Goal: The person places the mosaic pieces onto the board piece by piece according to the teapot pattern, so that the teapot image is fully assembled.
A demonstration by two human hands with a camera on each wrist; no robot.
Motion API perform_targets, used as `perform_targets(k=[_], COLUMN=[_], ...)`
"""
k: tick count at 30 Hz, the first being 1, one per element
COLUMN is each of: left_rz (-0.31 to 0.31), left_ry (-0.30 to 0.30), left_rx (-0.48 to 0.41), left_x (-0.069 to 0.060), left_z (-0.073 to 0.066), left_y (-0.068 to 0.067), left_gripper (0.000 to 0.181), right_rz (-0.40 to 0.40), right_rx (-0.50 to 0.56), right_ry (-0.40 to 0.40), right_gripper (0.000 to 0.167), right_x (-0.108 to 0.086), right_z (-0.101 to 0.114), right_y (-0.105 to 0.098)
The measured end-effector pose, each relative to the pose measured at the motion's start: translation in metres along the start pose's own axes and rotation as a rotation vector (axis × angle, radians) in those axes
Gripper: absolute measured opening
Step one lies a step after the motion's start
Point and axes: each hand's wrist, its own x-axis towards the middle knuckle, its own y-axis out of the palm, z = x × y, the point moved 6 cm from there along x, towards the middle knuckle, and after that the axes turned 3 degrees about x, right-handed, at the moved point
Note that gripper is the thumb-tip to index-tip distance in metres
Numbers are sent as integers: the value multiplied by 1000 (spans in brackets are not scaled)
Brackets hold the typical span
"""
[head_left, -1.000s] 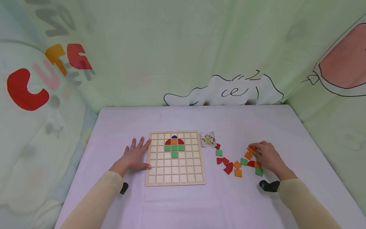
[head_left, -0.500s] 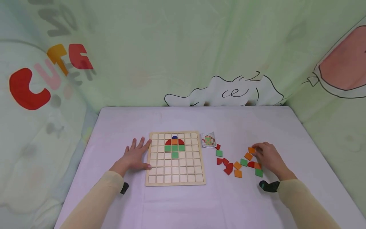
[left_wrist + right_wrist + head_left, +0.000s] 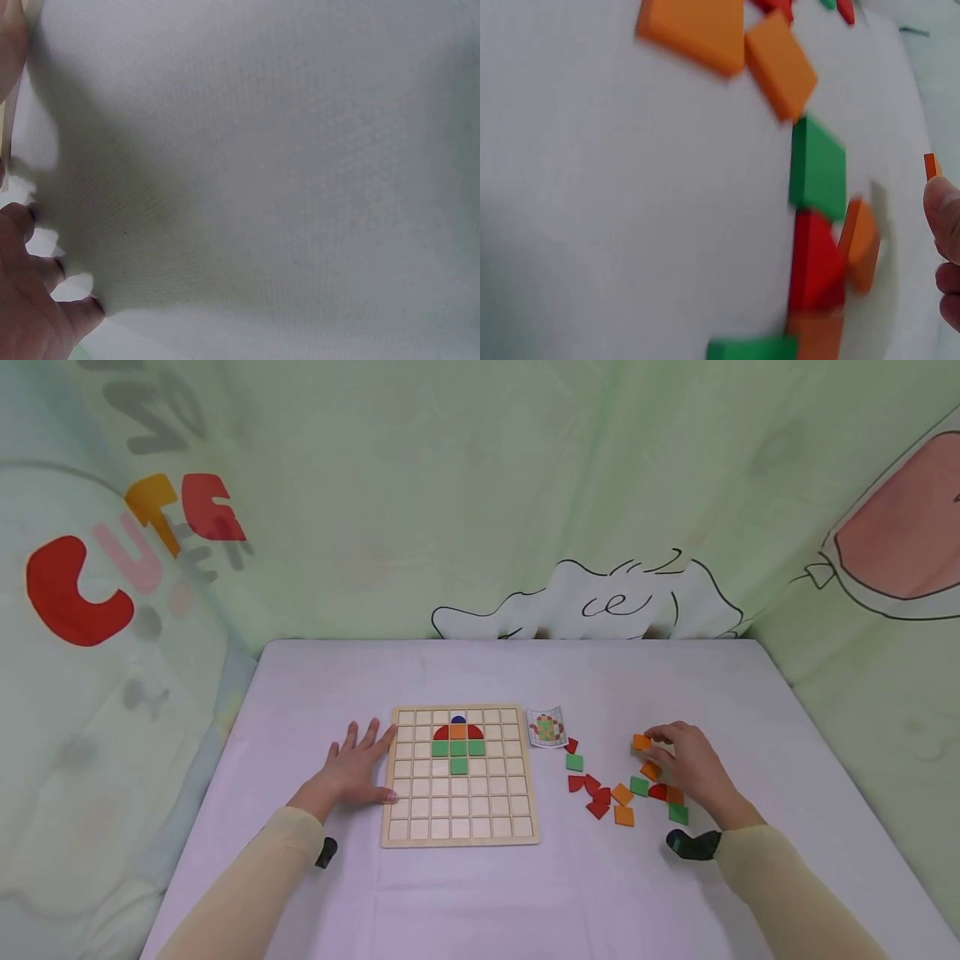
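My left hand (image 3: 352, 768) lies with fingers spread at the left edge of a wooden grid board (image 3: 420, 835), thumb and index fingertip touching its rim. On the board sit a blue half-round piece (image 3: 458, 720), red quarter-round pieces (image 3: 442, 732) either side of an orange square, and several green squares (image 3: 458, 766). Right of the board, my right hand (image 3: 690, 764) pinches an orange square tile (image 3: 641, 742) between thumb and fingers. In the right wrist view, only a sliver of that orange tile (image 3: 931, 166) shows beyond the thumb.
Loose tiles lie between board and right hand: red quarter-rounds (image 3: 597, 809), orange squares (image 3: 624, 816), green squares (image 3: 678, 813). A small pattern card (image 3: 547, 727) lies by the board's upper right corner. Behind the table (image 3: 480, 910) hangs a printed cloth (image 3: 480, 502).
My right hand has moved left and slightly away from me, carrying the orange square tile from beside the other orange tiles. The left hand and board have stayed put.
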Motion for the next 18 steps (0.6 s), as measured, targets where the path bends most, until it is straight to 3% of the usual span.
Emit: perform_targets(k=[9, 18], left_rz=[-3, 1], left_ry=[1, -1], left_rx=[9, -4], left_x=[2, 0], left_z=[1, 0], left_y=[1, -1], left_gripper=[114, 114], right_rz=[-6, -4], right_rx=[43, 77], right_ry=[-89, -200], right_gripper=[31, 30], right_x=[7, 12], right_z=[62, 121], right_y=[14, 41])
